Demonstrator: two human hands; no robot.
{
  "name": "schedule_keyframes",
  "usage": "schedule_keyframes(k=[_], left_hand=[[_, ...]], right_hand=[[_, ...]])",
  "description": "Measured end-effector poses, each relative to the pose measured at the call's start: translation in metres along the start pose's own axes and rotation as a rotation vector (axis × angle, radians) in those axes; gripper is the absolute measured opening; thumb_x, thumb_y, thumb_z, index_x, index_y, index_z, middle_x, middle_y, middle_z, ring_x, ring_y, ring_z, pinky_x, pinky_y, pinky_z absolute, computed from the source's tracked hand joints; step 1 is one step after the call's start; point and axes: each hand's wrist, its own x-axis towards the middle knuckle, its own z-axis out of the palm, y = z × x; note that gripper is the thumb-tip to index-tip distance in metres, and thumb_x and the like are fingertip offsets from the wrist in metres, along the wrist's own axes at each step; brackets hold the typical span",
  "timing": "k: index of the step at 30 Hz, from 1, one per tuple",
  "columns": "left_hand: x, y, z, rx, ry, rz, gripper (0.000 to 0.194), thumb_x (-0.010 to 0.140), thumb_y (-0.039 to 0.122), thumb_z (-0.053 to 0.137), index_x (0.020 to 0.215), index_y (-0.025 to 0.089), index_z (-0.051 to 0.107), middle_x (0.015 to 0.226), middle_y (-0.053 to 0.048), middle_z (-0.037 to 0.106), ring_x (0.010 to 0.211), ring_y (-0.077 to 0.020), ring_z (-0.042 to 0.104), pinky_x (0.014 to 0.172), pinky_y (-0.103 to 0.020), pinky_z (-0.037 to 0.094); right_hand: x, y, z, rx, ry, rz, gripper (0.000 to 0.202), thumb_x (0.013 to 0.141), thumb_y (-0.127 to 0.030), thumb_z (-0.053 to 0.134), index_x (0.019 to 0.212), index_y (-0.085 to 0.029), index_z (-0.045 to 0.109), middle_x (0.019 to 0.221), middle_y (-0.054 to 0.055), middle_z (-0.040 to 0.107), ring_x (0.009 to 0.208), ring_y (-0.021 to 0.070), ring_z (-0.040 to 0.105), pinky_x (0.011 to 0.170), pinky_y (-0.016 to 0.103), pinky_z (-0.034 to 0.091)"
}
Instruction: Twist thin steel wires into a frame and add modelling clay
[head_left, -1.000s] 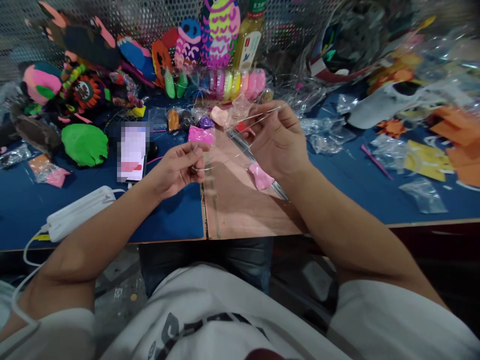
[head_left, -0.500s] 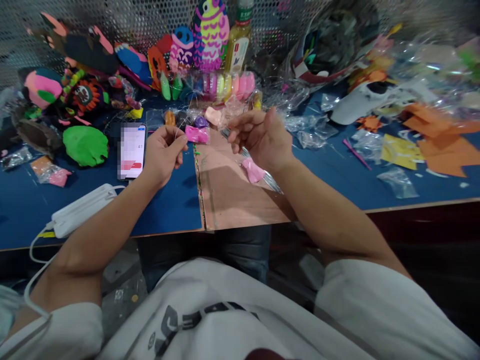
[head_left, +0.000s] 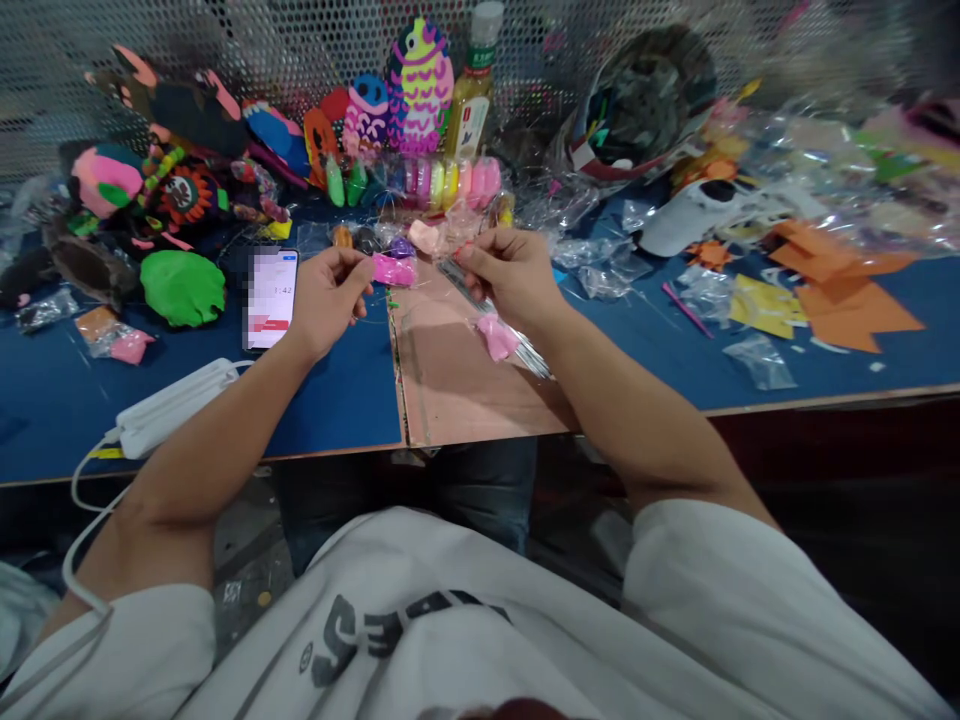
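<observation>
My left hand (head_left: 330,298) is closed in a pinch above the blue table, beside a bright pink packet (head_left: 394,269); a thin strand seems to be at its fingertips, too fine to make out. My right hand (head_left: 510,272) has thumb and forefinger pressed together, with a tiny bit of red at the tips that I cannot identify. Below my right hand, a light pink clay lump (head_left: 496,337) rests by a bundle of thin metallic wires (head_left: 531,356) on the brown board (head_left: 450,390).
A phone (head_left: 271,300) and a white power bank (head_left: 176,405) lie left. Green clay (head_left: 182,287) and clay figures stand beyond. At the back are a bottle (head_left: 471,100) and a cap (head_left: 649,110); orange sheets (head_left: 844,300) lie right.
My right hand has turned from loosely spread fingers to a pinch and moved slightly left. My left hand keeps its pinch. The whole view has shifted a little.
</observation>
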Motion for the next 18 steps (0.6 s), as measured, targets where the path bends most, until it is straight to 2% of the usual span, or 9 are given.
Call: schedule_keyframes(k=[3,6,8,10,14,18], left_hand=[[0.003,0.003,-0.003,-0.013,-0.040,0.039,0.024,0.096,0.043,0.085,0.094,0.022,0.075,0.075,0.000,0.073,0.053,-0.0080,0.058,0.049,-0.020,0.046],[0.004,0.007,-0.006,0.001,-0.154,0.065,0.020,0.085,0.027,0.092,0.098,0.020,0.079,0.086,-0.002,0.078,0.074,-0.0111,0.069,0.071,-0.022,0.059],[0.003,0.009,-0.008,0.008,-0.205,0.061,0.031,0.075,0.015,0.095,0.101,0.018,0.080,0.093,-0.004,0.081,0.086,-0.0128,0.073,0.082,-0.024,0.061],[0.002,0.009,-0.008,0.014,-0.206,0.060,0.033,0.072,0.011,0.093,0.102,0.017,0.080,0.096,-0.004,0.081,0.089,-0.0131,0.074,0.087,-0.025,0.060],[0.003,0.007,-0.008,0.003,-0.216,0.045,0.017,0.084,0.016,0.087,0.099,0.017,0.080,0.088,-0.004,0.079,0.082,-0.0132,0.075,0.087,-0.026,0.060],[0.007,0.009,-0.011,-0.065,-0.160,0.013,0.019,0.088,0.029,0.092,0.096,0.020,0.077,0.082,-0.003,0.075,0.076,-0.0130,0.073,0.084,-0.027,0.062]], right_hand=[[0.003,0.007,-0.003,-0.059,-0.019,-0.003,0.047,0.079,-0.062,0.097,0.080,-0.025,0.069,0.066,-0.001,0.067,0.051,0.0121,0.056,0.047,0.030,0.048],[0.007,0.011,-0.005,-0.076,0.008,-0.020,0.041,0.079,-0.057,0.097,0.085,-0.025,0.073,0.068,0.000,0.070,0.054,0.0130,0.060,0.052,0.031,0.053],[0.010,0.012,-0.006,-0.068,0.026,-0.015,0.039,0.082,-0.056,0.096,0.088,-0.024,0.075,0.070,0.000,0.070,0.054,0.0128,0.061,0.053,0.031,0.055],[0.013,0.013,-0.008,-0.045,0.034,-0.013,0.040,0.083,-0.058,0.095,0.088,-0.025,0.074,0.071,0.000,0.071,0.054,0.0125,0.061,0.053,0.030,0.055],[0.016,0.010,-0.012,-0.002,0.053,-0.010,0.049,0.079,-0.066,0.098,0.083,-0.026,0.068,0.070,-0.001,0.071,0.055,0.0131,0.060,0.054,0.030,0.055],[0.021,0.006,-0.021,-0.010,-0.010,0.047,0.059,0.075,-0.080,0.092,0.085,-0.027,0.067,0.075,0.001,0.071,0.057,0.0149,0.060,0.054,0.032,0.052]])
